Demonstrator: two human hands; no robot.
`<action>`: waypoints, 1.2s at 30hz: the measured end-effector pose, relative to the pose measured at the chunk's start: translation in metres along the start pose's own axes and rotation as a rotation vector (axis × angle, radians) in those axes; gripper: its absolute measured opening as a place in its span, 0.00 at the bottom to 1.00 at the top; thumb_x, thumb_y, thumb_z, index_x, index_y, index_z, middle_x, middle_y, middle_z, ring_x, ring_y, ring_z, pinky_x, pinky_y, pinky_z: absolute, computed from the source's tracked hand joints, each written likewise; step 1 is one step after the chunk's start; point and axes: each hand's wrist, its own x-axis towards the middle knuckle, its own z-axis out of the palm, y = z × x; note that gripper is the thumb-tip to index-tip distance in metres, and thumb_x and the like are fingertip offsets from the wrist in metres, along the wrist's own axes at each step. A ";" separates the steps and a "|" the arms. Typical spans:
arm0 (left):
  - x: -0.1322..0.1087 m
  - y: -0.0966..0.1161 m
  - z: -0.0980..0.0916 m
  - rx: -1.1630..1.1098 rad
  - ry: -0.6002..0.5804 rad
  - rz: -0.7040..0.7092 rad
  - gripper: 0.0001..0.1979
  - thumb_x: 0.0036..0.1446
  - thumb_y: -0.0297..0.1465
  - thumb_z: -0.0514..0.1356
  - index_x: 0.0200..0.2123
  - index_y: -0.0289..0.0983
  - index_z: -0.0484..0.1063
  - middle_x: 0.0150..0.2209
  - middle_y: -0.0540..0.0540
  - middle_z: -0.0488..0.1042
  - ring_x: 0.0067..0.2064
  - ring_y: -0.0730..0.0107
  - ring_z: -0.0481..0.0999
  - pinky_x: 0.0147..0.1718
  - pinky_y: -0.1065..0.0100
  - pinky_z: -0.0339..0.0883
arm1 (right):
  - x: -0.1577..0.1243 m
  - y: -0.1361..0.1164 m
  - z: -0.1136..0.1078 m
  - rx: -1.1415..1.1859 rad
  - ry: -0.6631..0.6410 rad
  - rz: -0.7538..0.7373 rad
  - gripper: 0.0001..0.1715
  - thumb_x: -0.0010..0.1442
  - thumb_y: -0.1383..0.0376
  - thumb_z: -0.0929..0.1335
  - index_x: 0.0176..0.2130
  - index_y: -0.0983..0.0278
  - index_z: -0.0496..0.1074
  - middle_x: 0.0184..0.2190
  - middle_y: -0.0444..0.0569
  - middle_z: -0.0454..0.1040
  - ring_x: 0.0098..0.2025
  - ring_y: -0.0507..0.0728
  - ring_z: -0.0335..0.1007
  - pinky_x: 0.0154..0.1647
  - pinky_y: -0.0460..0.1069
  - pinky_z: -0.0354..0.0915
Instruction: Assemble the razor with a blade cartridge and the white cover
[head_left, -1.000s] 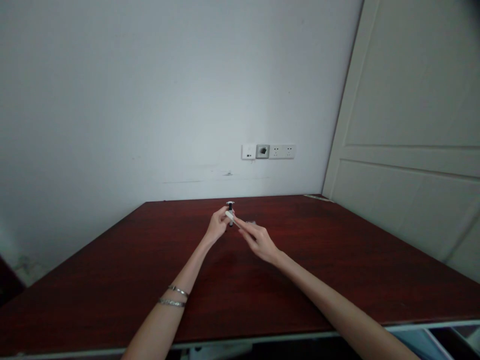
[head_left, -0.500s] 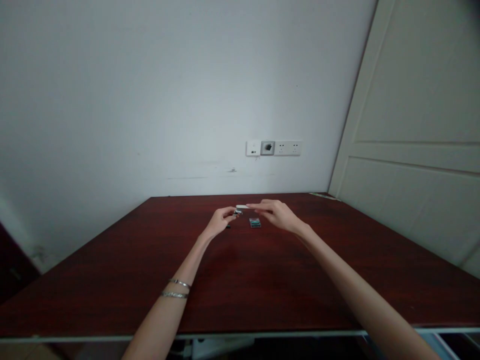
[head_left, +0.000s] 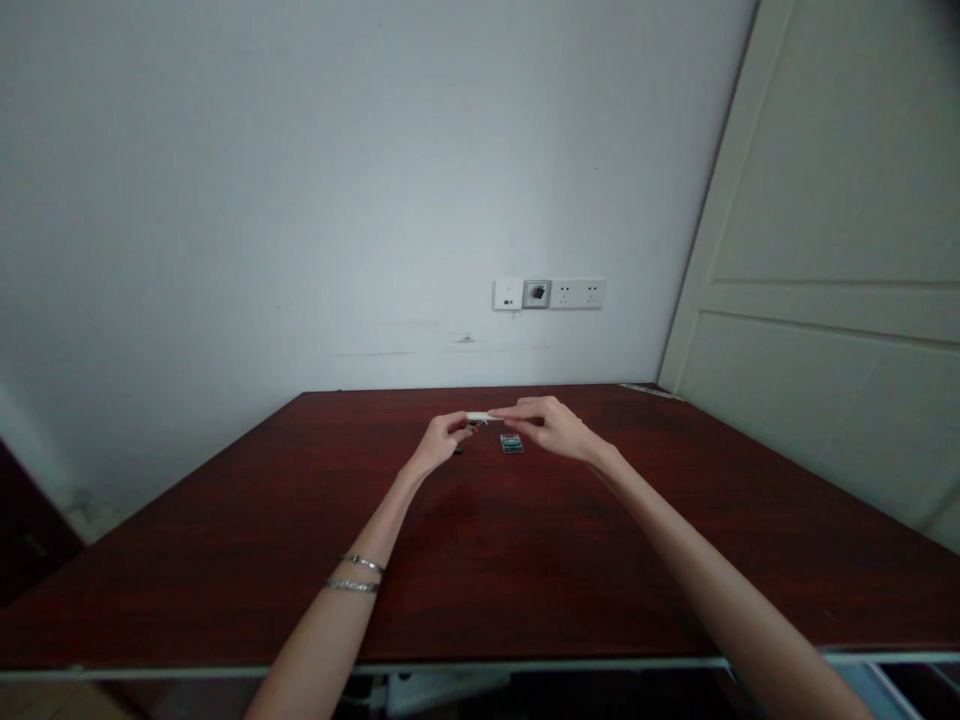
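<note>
White stick point(head_left: 481, 417) pinched in right hand point(head_left: 553, 428), left hand point(head_left: 441, 441) unclear, over red-brown table point(head_left: 525, 570) by white wall point(head_left: 300, 200).

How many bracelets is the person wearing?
2, both on the left wrist: the first bracelet, and the second bracelet just below it, nearer the elbow. The right arm shows none.

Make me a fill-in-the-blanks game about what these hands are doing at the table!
1. The right hand pinches a thin ____ piece.
2. The arm of the left hand wears ____ bracelets.
3. A small clear box lies on the table, nearer the ____ hand.

Missing words: white, two, right.
</note>
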 end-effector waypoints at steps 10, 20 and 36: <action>0.001 -0.003 0.000 -0.008 -0.005 0.025 0.07 0.48 0.25 0.58 0.33 0.33 0.73 0.32 0.46 0.75 0.37 0.68 0.73 0.41 0.67 0.64 | -0.003 0.001 0.004 0.016 0.111 0.085 0.19 0.60 0.63 0.61 0.50 0.54 0.69 0.33 0.47 0.76 0.32 0.53 0.68 0.32 0.46 0.60; 0.002 0.001 0.001 -0.074 0.019 -0.025 0.05 0.44 0.24 0.59 0.29 0.32 0.71 0.29 0.47 0.73 0.34 0.70 0.72 0.37 0.70 0.64 | -0.008 0.006 0.012 0.306 0.107 0.082 0.19 0.58 0.62 0.62 0.49 0.61 0.71 0.40 0.49 0.76 0.36 0.56 0.70 0.36 0.49 0.63; -0.005 0.022 0.010 -0.260 0.026 -0.270 0.12 0.44 0.30 0.62 0.34 0.32 0.69 0.28 0.45 0.73 0.27 0.68 0.75 0.25 0.69 0.68 | 0.000 0.001 0.029 -0.030 0.208 0.043 0.19 0.61 0.63 0.60 0.50 0.55 0.69 0.29 0.46 0.71 0.28 0.50 0.64 0.30 0.43 0.56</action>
